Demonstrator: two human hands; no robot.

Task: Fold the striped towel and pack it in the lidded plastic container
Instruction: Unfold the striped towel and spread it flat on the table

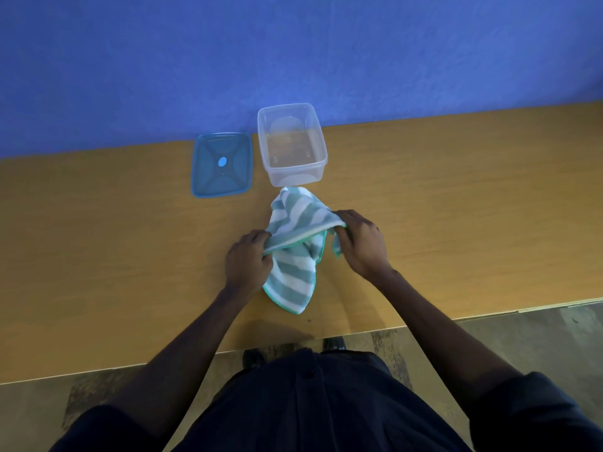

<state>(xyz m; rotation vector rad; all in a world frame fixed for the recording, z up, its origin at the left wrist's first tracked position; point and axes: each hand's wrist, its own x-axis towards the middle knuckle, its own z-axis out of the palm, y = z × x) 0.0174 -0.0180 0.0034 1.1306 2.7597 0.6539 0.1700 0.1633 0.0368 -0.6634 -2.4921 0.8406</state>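
fluffy cloth towel [293,220], clear plastic container [295,172]

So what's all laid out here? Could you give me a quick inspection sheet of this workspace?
Surface: wooden table, bare apart from the job's things.
Job's things: striped towel, bunched and partly lifted, not yet folded flat; clear plastic container, open and empty, at the table's far edge; blue lid lying flat to the left of it, apart.
Clutter: nothing seen.
Grippers: left hand and right hand each pinch an edge of the towel.
Cables: nothing seen.
Surroundings: blue wall behind the table; mottled floor below.
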